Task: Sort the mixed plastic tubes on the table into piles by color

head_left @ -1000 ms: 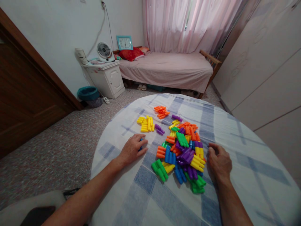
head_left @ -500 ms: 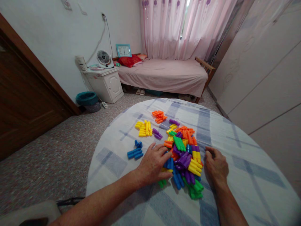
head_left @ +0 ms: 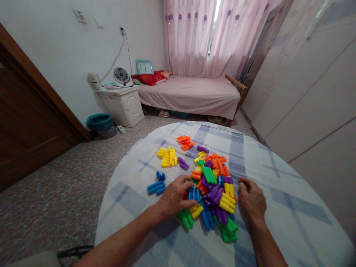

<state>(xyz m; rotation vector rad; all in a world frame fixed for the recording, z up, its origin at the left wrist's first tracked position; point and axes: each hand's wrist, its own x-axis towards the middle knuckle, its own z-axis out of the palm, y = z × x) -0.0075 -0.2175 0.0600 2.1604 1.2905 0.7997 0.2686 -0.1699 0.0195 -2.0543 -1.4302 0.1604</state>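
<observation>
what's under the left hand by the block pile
The left hand covers the left edge of the block pile. Blue blocks and a red piece peek out by its fingers; whatever lies beneath the palm is hidden.

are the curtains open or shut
Shut, nearly: the pink curtains hang drawn together above the bed, with only a narrow bright slit of daylight between them.

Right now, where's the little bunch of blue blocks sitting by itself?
In the head view, the blue blocks lie alone on the tablecloth, just left of the left hand and nearer the person than the yellow blocks.
</observation>
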